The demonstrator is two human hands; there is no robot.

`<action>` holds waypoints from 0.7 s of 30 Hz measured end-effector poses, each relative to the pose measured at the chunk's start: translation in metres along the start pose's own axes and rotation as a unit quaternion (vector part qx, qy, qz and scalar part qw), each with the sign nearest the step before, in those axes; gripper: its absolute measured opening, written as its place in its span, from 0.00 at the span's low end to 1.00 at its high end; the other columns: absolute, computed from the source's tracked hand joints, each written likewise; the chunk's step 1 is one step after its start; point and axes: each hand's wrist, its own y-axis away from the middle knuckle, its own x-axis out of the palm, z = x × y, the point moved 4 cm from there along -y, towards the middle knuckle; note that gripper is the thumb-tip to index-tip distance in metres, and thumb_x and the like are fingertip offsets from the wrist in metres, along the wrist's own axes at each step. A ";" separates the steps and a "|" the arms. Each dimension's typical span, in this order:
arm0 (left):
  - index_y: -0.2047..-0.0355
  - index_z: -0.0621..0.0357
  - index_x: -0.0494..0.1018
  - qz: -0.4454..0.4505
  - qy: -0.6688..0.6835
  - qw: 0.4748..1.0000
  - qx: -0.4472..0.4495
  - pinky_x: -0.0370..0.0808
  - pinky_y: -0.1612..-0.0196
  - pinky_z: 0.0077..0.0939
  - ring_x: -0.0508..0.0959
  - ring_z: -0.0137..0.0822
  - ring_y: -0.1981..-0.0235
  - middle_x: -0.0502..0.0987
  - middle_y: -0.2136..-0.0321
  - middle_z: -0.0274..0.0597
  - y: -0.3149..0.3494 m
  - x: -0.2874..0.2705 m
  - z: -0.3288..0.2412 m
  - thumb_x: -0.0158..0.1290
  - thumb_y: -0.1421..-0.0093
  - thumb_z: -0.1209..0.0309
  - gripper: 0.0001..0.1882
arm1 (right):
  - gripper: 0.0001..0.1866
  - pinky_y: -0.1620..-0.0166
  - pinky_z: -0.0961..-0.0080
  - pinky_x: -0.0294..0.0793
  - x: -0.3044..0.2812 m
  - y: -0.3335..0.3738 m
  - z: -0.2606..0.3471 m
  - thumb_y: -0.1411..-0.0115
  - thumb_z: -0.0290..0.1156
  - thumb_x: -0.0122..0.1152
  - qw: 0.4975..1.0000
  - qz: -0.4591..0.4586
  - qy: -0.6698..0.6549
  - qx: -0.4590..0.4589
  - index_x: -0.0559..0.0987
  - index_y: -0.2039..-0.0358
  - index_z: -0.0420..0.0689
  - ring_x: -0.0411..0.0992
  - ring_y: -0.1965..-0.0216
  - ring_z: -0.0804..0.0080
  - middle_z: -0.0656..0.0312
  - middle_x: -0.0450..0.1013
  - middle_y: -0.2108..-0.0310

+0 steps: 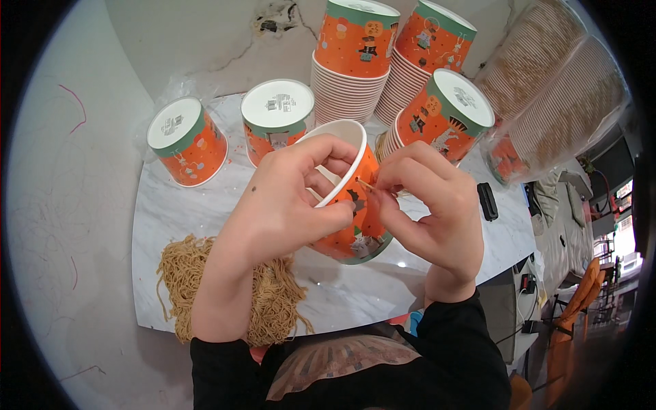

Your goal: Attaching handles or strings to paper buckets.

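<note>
An orange paper bucket (374, 229) with a white rim and green base band is tilted over the table, its mouth toward the upper left. My left hand (287, 195) grips its rim, fingers inside and thumb against the printed outer wall. At a small hole just below the rim, my right hand (434, 205) pinches a thin tan cord (366, 184) between thumb and fingertips. Whether the cord passes through the hole is too small to tell. A heap of tan cords (188, 273) lies beside and under my left forearm.
Upside-down printed buckets stand on the marble-patterned table (171, 222), one at the left (195, 154). Tall bucket stacks (345, 89) rise at the back. Plastic-wrapped stacks (553, 109) fill the far right. A small black object (488, 201) lies near the right edge, with an orange chair (584, 294) beyond.
</note>
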 end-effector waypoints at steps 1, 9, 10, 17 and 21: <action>0.52 0.63 0.74 0.000 0.000 1.000 0.000 0.70 0.68 0.09 0.73 0.13 0.70 0.76 0.60 0.30 0.000 -0.001 0.000 0.60 0.50 0.82 0.23 | 0.09 0.68 0.69 0.74 0.000 0.000 0.001 0.52 0.19 0.64 1.000 0.002 0.001 -0.001 0.75 0.70 0.40 0.74 0.71 0.60 0.58 0.72 0.70; 0.52 0.63 0.74 0.004 -0.006 1.000 -0.002 0.68 0.69 0.08 0.72 0.12 0.70 0.76 0.60 0.29 0.001 0.000 -0.003 0.62 0.51 0.82 0.23 | 0.09 0.68 0.68 0.74 0.001 0.000 0.001 0.53 0.19 0.64 1.000 -0.001 -0.003 0.004 0.75 0.70 0.40 0.75 0.71 0.60 0.58 0.72 0.70; 0.52 0.63 0.74 0.005 -0.006 1.000 -0.001 0.68 0.69 0.08 0.72 0.12 0.70 0.76 0.60 0.29 0.000 0.000 -0.002 0.62 0.51 0.82 0.23 | 0.09 0.68 0.68 0.74 0.001 0.000 0.000 0.53 0.19 0.64 1.000 -0.004 -0.009 0.009 0.75 0.70 0.40 0.75 0.71 0.60 0.58 0.72 0.70; 0.50 0.65 0.74 0.025 0.027 0.999 -0.012 0.70 0.68 0.09 0.75 0.13 0.67 0.78 0.58 0.33 0.000 0.002 -0.001 0.61 0.49 0.83 0.24 | 0.08 0.68 0.68 0.74 0.000 0.000 -0.001 0.51 0.20 0.65 1.000 -0.003 -0.003 0.007 0.76 0.69 0.39 0.75 0.71 0.61 0.58 0.72 0.70; 0.46 0.69 0.72 0.076 0.164 0.983 -0.019 0.79 0.60 0.15 0.81 0.21 0.61 0.80 0.55 0.42 -0.002 0.005 0.002 0.59 0.41 0.82 0.22 | 0.08 0.68 0.69 0.74 0.000 0.001 -0.002 0.50 0.19 0.65 1.000 -0.006 0.006 0.006 0.77 0.68 0.40 0.75 0.71 0.62 0.58 0.72 0.70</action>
